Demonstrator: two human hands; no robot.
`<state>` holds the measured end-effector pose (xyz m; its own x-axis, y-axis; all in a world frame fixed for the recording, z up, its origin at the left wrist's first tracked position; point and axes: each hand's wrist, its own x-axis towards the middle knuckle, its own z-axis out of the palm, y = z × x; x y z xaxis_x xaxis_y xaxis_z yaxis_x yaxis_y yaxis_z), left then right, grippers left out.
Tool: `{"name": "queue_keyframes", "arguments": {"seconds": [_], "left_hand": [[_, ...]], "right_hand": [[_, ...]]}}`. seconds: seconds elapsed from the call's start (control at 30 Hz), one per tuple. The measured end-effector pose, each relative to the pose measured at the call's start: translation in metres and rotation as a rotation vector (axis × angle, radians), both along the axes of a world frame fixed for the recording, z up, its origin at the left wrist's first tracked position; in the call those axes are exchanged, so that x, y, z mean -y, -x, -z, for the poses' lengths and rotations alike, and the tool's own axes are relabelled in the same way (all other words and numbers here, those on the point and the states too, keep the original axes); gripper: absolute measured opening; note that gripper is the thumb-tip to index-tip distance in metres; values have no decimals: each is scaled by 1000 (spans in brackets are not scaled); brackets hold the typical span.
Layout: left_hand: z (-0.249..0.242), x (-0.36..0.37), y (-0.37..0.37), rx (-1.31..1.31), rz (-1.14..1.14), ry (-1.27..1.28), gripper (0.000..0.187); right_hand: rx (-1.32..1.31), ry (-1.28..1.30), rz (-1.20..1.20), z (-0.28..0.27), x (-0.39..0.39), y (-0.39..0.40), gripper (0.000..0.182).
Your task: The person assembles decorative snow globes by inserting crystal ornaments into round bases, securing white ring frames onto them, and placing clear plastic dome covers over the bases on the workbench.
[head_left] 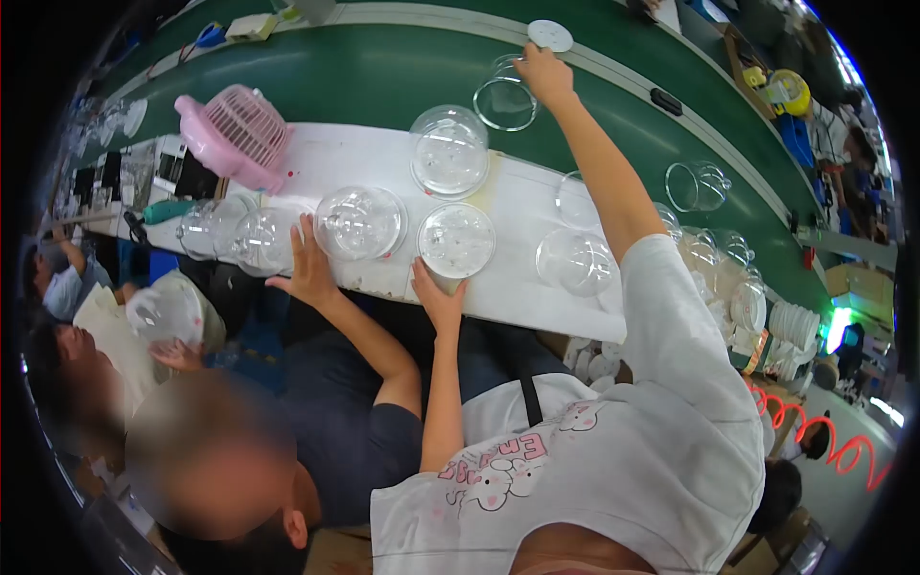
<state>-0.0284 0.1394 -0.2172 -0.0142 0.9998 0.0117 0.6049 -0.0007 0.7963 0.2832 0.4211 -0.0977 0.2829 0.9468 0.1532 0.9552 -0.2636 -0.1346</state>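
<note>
My left hand [440, 302] is at the near side of a round clear container with a white disc [456, 240], thumb and fingers spread around its edge. Stretched far forward, my right hand [546, 76] has its fingers curled at the closed end of a clear plastic dome [505, 102] over the green belt. Just past those fingers is a white disc [550, 36]; whether they touch it is hard to see. Another clear dome [449, 151] stands on the white board beyond my left hand.
A co-worker's hand [310, 268] is close on the left, beside a clear dome [359, 222]. A pink fan [235, 137] stands at the board's far left. Several clear domes [585, 264] lie right, near stacked white discs [793, 326]. The green belt [383, 67] runs behind.
</note>
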Motion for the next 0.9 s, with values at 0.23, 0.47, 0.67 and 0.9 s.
{"name": "queue_keyframes", "arguments": {"seconds": [0.23, 0.47, 0.67, 0.9], "left_hand": [[-4, 4, -7, 48, -62, -33, 96], [-5, 4, -5, -4, -41, -65, 96], [3, 13, -2, 13, -65, -71, 94], [-3, 34, 10, 70, -74, -67, 91]], "right_hand": [[-127, -307, -108, -34, 70, -14, 32], [-544, -387, -77, -189, 228, 47, 15], [-471, -121, -307, -186, 257, 107, 18], [-501, -10, -474, -119, 255, 140, 21]]}}
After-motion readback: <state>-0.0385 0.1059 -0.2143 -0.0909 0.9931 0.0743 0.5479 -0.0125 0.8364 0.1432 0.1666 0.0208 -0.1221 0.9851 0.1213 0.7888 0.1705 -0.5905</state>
